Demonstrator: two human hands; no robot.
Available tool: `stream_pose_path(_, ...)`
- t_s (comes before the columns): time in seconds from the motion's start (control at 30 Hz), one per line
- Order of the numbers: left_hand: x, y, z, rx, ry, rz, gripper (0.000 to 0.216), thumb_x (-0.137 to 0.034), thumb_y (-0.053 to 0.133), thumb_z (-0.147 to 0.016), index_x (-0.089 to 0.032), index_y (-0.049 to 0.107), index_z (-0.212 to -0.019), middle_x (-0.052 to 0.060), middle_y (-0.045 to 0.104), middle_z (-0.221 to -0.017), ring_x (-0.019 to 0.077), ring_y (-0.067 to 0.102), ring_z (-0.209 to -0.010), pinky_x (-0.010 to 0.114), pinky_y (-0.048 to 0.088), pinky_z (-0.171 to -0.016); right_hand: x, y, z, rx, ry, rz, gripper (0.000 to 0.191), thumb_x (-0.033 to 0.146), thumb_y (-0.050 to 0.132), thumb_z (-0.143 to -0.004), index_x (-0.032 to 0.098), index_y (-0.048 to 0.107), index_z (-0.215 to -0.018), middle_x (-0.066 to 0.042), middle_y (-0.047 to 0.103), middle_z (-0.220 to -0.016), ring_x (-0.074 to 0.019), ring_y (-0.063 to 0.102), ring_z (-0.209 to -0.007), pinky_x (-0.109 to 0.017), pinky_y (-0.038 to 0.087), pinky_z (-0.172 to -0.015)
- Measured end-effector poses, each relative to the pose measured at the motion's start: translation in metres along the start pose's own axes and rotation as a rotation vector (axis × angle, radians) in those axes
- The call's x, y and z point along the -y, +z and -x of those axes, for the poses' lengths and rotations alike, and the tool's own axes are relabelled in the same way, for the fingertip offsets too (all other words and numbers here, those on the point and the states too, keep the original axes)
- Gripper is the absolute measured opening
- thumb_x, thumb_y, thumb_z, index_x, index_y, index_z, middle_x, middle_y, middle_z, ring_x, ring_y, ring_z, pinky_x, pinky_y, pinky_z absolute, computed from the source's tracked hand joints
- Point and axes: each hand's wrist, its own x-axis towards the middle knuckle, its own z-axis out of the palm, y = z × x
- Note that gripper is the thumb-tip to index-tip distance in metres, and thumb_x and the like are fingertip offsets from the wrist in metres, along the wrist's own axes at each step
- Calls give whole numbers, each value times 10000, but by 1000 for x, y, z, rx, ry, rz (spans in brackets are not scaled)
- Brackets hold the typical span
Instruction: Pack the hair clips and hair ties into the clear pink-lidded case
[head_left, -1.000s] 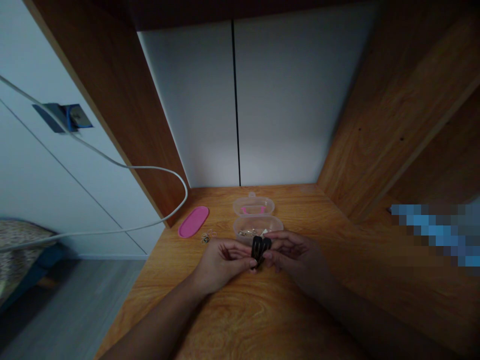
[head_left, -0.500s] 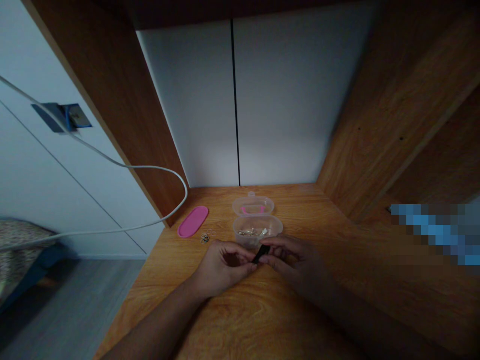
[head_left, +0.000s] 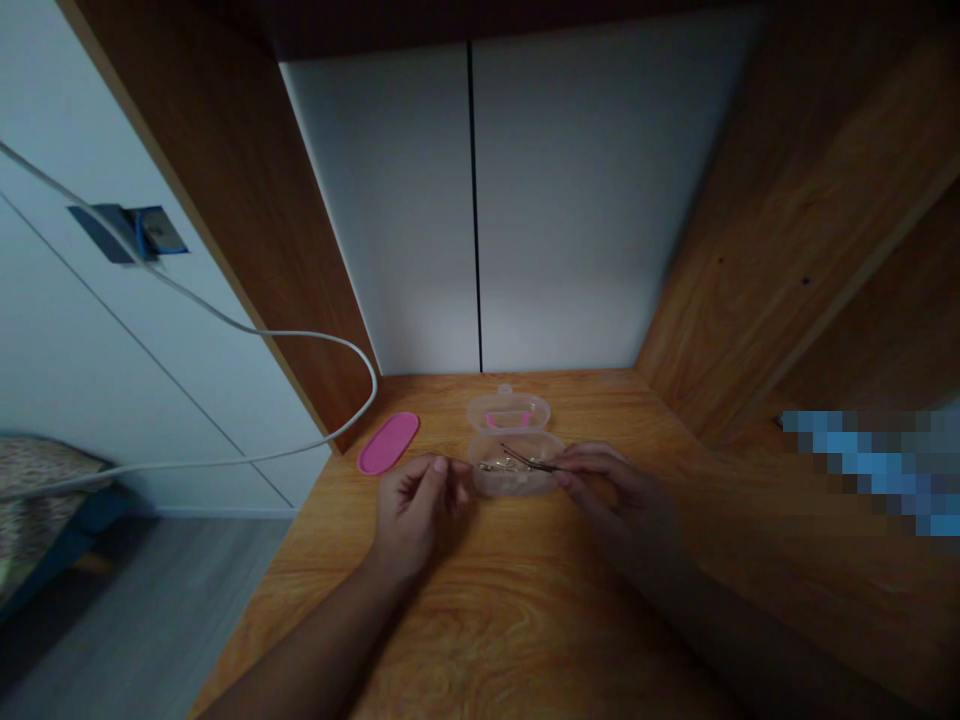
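Observation:
My right hand [head_left: 615, 500] pinches a thin dark two-pronged clip [head_left: 529, 462] between thumb and fingers. Its prongs stand apart and point left over the clear oval box [head_left: 516, 490]; I cannot make out its exact kind. Small shiny metal pieces [head_left: 495, 465] lie inside the box. Left of the box, my left hand [head_left: 412, 510] is closed with its fingers curled and its fingertips by the box's left end. Whatever those fingers hold, if anything, is hidden. The box's hinged lid [head_left: 508, 400] lies back, with a pink handle [head_left: 526, 420] on it.
A pink oval tray or lid [head_left: 388, 443] lies at the back left of the wooden table [head_left: 480, 640]. A white cable [head_left: 315, 335] hangs in a loop on the left. White panels [head_left: 562, 200] and wooden side boards [head_left: 750, 260] close in the space.
My hands have moved apart; the dark thing both held is now only in my right hand, its two prongs showing. My left hand shifted left and now hides the small rings on the table.

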Motion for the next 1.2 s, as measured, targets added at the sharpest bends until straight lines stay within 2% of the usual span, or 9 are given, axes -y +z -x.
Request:
stream_pose_path(0.13,1,-2,-5,-85,-32,-77,451,-528,582,-899,-129,732,-754,-1,565,-499,111,497,-456,220,387,-468,-10,-1,-4,-51,75,77,55,337,726,-843,307,756,-877,-47,698,-929,-243,653,-908,-426,529,-836)
stream_pose_path(0.27,0,-3,-3,-39,-19,-223,460,-504,532,-931,-136,740,-750,-15,502,-485,110,455,-451,223,327,-459,-22,-1,-5,-76,91,179,111,394,741,-821,311,784,-881,-59,697,-962,-255,654,-919,-448,534,-841)
stream_pose_path(0.37,-1,-1,1,86,90,-415,410,-395,515,-957,-145,741,-723,-10,502,-495,110,447,-466,229,311,-487,-26,-1,-4,-37,105,250,164,409,704,-851,308,787,-950,-68,710,-1070,-268,657,-1003,-483,526,-916)
stream_pose_path(0.53,-4,5,6,433,334,-612,378,-234,470,-941,-147,642,-616,2,521,-501,106,452,-465,238,303,-508,-21,0,-6,67,-8,313,224,332,600,-921,297,747,-1087,-48,739,-1129,-262,633,-1132,-502,503,-1001)
stream_pose_path(0.63,-4,8,7,476,410,-657,369,-214,464,-928,-157,587,-585,6,522,-510,110,463,-481,243,316,-520,-19,0,-7,47,-83,313,226,284,591,-922,278,731,-1099,-41,747,-1112,-250,629,-1148,-497,492,-1026)
stream_pose_path(0.73,-7,6,5,354,400,-701,324,-219,474,-931,-154,640,-660,22,594,-553,122,524,-511,240,358,-538,-20,0,-7,30,-89,297,225,259,579,-926,267,717,-1104,-47,733,-1130,-240,628,-1143,-480,496,-1023)
stream_pose_path(0.93,-7,-16,-14,-97,259,-838,225,-219,479,-922,-160,695,-899,41,703,-773,165,619,-649,262,462,-611,-18,0,-8,13,-65,274,197,248,562,-935,256,717,-1056,-61,707,-1107,-219,631,-1093,-440,511,-991)
stream_pose_path(1.07,3,-32,-25,-122,243,-1133,315,-153,524,-822,-161,644,-1112,106,653,-1097,258,623,-1002,383,498,-889,-17,-1,-7,19,-41,265,218,235,551,-933,267,712,-1076,-63,679,-1139,-217,622,-1103,-432,510,-987)
stream_pose_path(1.2,16,-38,-28,-147,95,-1457,472,-275,598,-790,-107,599,-1232,192,549,-1298,371,509,-1196,507,418,-1006,-18,-1,-7,16,-30,256,223,229,554,-927,270,711,-1079,-66,660,-1157,-216,618,-1102,-425,506,-986)
